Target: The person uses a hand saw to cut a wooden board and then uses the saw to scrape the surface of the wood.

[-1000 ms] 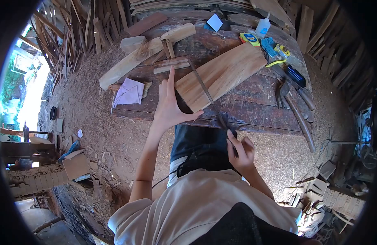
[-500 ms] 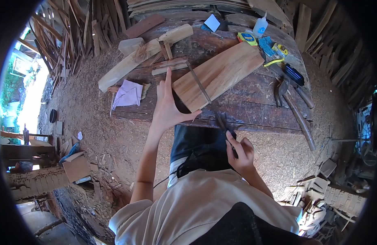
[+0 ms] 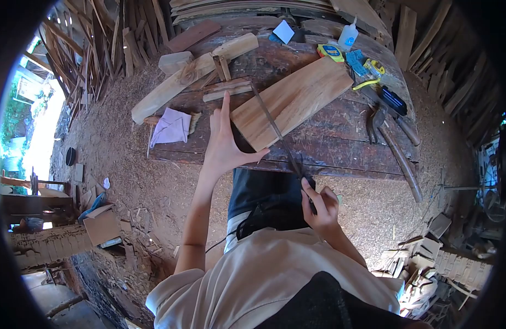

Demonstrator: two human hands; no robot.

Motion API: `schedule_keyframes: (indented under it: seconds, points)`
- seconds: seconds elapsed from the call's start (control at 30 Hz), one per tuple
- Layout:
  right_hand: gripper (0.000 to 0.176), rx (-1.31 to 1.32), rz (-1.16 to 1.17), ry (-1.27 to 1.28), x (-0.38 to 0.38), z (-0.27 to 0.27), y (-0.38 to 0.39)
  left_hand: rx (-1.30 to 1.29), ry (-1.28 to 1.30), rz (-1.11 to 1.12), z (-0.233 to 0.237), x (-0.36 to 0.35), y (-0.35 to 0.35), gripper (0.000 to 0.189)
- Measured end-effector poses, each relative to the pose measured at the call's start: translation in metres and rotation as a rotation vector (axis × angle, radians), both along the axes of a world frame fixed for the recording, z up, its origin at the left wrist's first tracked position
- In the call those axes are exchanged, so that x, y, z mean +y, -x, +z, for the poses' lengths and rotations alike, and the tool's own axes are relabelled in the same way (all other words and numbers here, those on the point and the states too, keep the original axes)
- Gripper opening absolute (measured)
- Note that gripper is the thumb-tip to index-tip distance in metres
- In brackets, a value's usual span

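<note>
My right hand is closed around the dark handle of a tool with a long, narrow metal blade. The blade slants up and left across the near-left part of a wide wooden plank; teeth cannot be made out. My left hand has its index finger stretched out to a small wooden strip near the blade's far end. Its thumb points sideways beside the plank's near corner, and the other fingers look bent. Both plank and strip lie on the dark wooden workbench.
A long timber piece and a pale folded cloth lie at left. To the right are a tape measure, a glue bottle, a black device and a hammer. Shavings cover the floor.
My right hand and the tool's handle have shifted very slightly to the left. My left hand keeps its pose, and the plank stays in nearly the same place.
</note>
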State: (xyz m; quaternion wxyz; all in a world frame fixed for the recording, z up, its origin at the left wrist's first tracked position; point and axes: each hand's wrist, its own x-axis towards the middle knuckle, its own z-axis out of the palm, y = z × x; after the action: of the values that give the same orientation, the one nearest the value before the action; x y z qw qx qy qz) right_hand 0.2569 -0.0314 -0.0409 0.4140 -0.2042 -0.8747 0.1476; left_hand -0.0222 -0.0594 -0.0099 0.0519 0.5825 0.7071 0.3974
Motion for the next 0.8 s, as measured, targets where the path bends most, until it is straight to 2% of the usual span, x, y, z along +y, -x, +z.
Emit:
schedule_keyframes:
  seconds: [0.37,0.5,0.53,0.63,0.8]
  points:
    - [0.047,-0.060,-0.005,0.016,-0.007,0.006,-0.022,0.009,-0.033,0.005,0.000,0.001,0.000,0.142]
    - [0.047,-0.046,-0.027,-0.009,0.006,0.001,0.000,0.007,-0.010,-0.009,0.000,0.000,0.000,0.142]
    - [0.049,0.025,-0.013,-0.021,0.012,0.004,0.012,0.014,-0.013,-0.006,0.000,0.000,0.000,0.142]
    - [0.047,-0.009,-0.022,-0.032,0.014,0.003,0.014,0.014,-0.017,0.010,0.001,0.000,0.000,0.142]
    - [0.045,-0.024,-0.046,-0.035,-0.004,-0.004,-0.014,0.014,-0.022,0.013,-0.001,0.001,0.000,0.141]
